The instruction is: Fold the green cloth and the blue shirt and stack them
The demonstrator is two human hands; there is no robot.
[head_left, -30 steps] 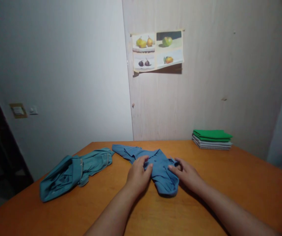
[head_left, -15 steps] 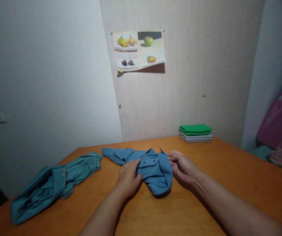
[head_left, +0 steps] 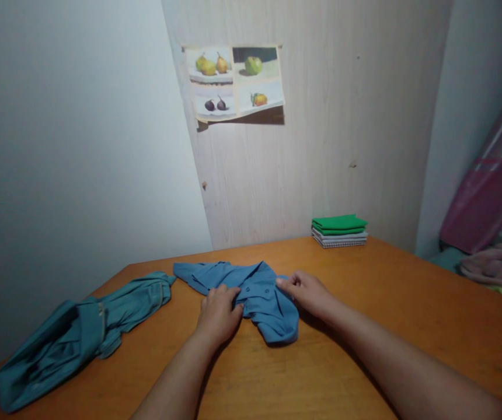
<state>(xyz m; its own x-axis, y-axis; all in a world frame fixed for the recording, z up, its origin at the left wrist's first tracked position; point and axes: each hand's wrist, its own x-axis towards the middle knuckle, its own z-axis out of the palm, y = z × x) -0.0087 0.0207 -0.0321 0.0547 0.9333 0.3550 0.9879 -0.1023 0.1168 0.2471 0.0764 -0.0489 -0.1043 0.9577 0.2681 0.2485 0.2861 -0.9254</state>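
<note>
A crumpled blue buttoned shirt (head_left: 272,318) lies bunched on the table, two dark buttons showing on its upper side. Across its left part rests my left hand (head_left: 219,312), fingers laid on the cloth and thumb apart from them. At the right edge of the shirt, my right hand (head_left: 306,291) pinches the fabric between thumb and fingers. Folds hide the rest of the shirt's shape. To the left, a rumpled teal garment (head_left: 132,309) stretches toward the near left side of the table, its wide opening facing up.
The orange wooden table (head_left: 251,385) reaches to the wall. Near its back right edge stands a folded stack of green and grey checked cloths (head_left: 339,231). A fruit picture sheet (head_left: 236,81) hangs on the wall. Pinkish bedding (head_left: 496,265) lies beyond the table's right side.
My right hand has shifted its pinch onto the shirt's upper right edge, and the cloth there now lies flatter. My left hand stays on the shirt. The view has turned slightly right.
</note>
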